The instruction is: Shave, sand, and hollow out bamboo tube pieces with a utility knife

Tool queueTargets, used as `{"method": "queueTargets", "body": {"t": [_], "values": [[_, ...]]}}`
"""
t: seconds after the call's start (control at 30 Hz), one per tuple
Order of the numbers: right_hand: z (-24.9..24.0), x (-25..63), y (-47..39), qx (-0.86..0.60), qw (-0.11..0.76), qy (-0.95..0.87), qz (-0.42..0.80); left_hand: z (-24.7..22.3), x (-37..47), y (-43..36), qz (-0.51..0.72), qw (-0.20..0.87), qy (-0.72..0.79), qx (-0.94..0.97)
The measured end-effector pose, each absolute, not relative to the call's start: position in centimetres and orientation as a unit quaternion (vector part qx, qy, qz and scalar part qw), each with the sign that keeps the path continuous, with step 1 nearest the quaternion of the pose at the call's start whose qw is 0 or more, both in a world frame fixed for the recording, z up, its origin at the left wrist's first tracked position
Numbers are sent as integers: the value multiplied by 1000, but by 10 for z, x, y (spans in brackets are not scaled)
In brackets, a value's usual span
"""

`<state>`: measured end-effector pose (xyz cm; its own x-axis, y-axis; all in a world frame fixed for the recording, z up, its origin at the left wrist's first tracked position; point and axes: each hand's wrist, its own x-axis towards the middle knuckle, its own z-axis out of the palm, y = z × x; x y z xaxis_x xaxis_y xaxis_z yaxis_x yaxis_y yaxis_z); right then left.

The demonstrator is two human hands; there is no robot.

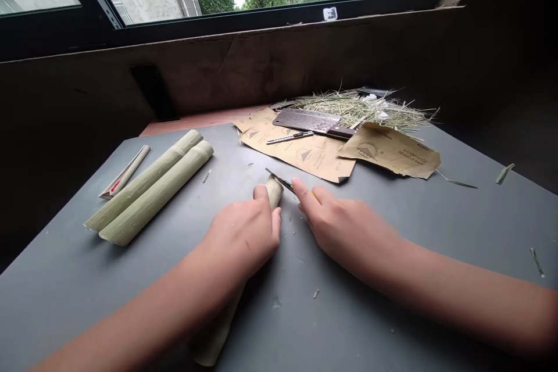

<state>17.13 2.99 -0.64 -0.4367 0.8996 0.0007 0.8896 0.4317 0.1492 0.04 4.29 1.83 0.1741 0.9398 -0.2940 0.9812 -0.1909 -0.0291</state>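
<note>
Because the left hand (242,232) grips the bamboo (274,190) beside the knife (281,179) grasped by the right hand (344,224), slippage could cut fingers.

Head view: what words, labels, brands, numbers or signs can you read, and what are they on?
"WATERPROOF", on the curled brown sheet at the right.
"ABRASIVE PAP...", below it on the same sheet; the last letters are unclear.
"®", beside that sheet's sun-and-mountain logo.
Flat brown sheet: the same kind of logo, with print too faint to quote surely.
The small print along both sheets' edges is too small or blurred to read.
</note>
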Motion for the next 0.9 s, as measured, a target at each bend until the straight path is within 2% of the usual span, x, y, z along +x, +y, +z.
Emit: {"method": "queueTargets", "body": {"t": [0.57, 0.9], "values": [[-2, 165, 31, 527, 79, 844, 61, 18, -1, 46, -114, 100, 644, 750], [5, 168, 35, 533, 63, 842, 47, 19, 5, 44, -125, 81, 639, 754]]}}
